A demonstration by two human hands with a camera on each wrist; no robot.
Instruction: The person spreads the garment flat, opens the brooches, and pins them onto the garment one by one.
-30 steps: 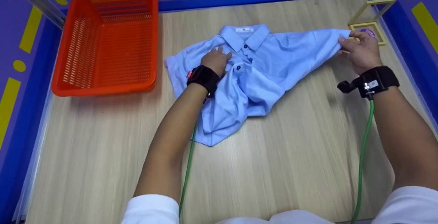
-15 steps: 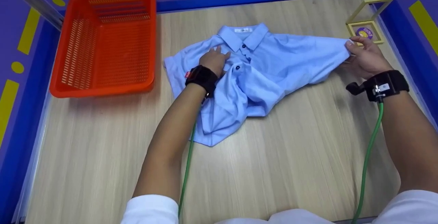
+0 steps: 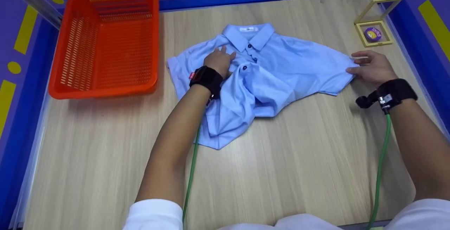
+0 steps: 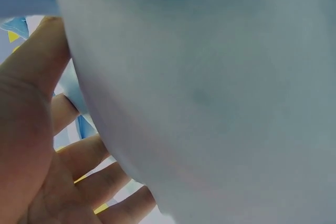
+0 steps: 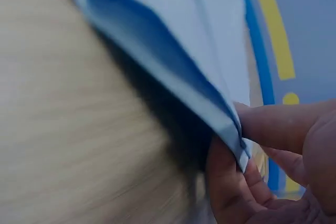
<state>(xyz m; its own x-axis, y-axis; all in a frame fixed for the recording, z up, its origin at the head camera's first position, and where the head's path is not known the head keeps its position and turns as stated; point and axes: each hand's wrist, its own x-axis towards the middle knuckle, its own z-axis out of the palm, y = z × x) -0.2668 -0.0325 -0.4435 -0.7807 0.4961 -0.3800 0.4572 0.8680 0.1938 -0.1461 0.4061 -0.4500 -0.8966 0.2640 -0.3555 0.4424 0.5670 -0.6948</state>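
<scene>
A light blue short-sleeved shirt with a collar and dark buttons lies on the wooden table, its lower part bunched in folds. My left hand rests on the chest beside the collar, fingers spread. Pale cloth fills most of the left wrist view and hides part of that hand's contact. At the far sleeve's end, my right hand pinches the cuff between thumb and fingers. In the right wrist view the sleeve opening gapes a little beside the thumb.
An orange perforated basket stands at the back left. A small open yellow frame box holding a round purple item sits at the back right. Blue walls border the table; green cables trail from both wrists.
My right hand has drawn the sleeve end down toward me, away from the yellow box, and the sleeve now lies flatter. The left hand stays in place on the shirt.
</scene>
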